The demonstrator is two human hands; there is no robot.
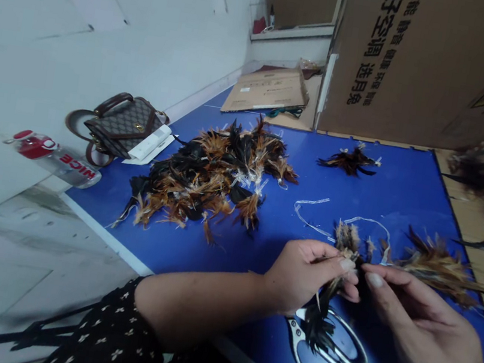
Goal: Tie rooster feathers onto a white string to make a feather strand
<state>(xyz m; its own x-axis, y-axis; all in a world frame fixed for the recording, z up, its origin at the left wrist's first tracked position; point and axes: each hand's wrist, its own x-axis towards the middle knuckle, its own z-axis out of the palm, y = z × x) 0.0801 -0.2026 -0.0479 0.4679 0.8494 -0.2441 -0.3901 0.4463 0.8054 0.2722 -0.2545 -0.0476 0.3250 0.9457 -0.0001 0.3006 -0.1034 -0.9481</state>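
Feathers [347, 238] at the frame's lower right are being clamped by the left fingers [332, 270], ideally snugly but uncrushed, while any grip by the right fingers [389, 297] cannot be told.

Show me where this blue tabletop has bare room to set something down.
Bare blue tabletop lies between the large feather pile and the small feather bunch, and again between that pile and the left forearm. It is crowded around the left hand and right hand: the held feathers hang over the scissors, with brown feathers to the right.
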